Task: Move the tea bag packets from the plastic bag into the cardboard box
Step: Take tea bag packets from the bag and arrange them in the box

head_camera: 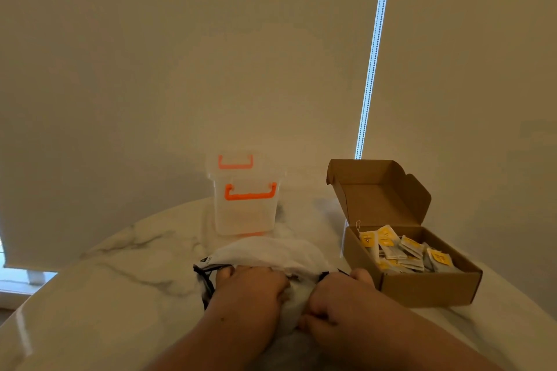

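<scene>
I am working at the mouth of the plastic bag (271,251), which is lying on the near middle of the table (120,280), just left of the cardboard box (428,286). My left hand (251,288) is curling its fingers over the bag's left rim, and my right hand (337,298) is bunching the near right edge in a closed fist. Both hands are gripping the film rather than spread flat. Whether either one is also pinching a packet inside, I cannot tell, as the bag's folds are hiding its contents.

The box is standing open with its lid tipped up at the far side, and many tea bag packets (413,253) are already lying loose in it. To do this step well, I judge that I should be pulling the two edges apart so the opening is gaping. One hand can then hold it while the other reaches in, since thin film like this is likely to be collapsing and clinging.

The table is pale marble with grey veins, glossy and rounded. A clear container (245,214) with orange handles is sitting at the far middle. Behind it a beige blind (180,69) is covering the wall, with a strip of daylight (373,54) showing at a gap.
</scene>
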The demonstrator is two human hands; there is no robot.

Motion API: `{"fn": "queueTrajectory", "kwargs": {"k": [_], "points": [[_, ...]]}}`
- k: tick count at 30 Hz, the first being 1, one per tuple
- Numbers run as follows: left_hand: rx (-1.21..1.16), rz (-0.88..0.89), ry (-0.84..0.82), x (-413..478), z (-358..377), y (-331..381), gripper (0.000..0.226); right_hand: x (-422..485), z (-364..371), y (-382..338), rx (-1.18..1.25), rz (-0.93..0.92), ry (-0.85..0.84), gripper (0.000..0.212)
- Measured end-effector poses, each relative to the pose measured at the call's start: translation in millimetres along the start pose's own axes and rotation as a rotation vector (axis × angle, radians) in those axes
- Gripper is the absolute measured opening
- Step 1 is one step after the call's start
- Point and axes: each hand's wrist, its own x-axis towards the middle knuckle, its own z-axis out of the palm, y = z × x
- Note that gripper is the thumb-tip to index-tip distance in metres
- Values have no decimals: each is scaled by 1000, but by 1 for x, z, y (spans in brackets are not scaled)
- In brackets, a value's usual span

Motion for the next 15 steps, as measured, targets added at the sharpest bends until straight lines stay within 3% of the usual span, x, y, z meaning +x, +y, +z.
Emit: {"fn": "queueTrajectory", "kwargs": {"k": [3,6,10,13,15], "points": [[-119,41,159,-6,-1,-6,25,0,-2,3,50,11,12,37],[-404,131,292,-12,-1,-12,7,-1,-3,10,220,18,85,27],[-775,176,348,-16,-2,-8,17,-4,3,19,578,141,251,44],[-923,195,329,-18,-3,-4,19,-3,4,18,761,136,332,31],[-888,227,301,-19,-4,-2,19,-3,5,14,840,86,369,20]]}}
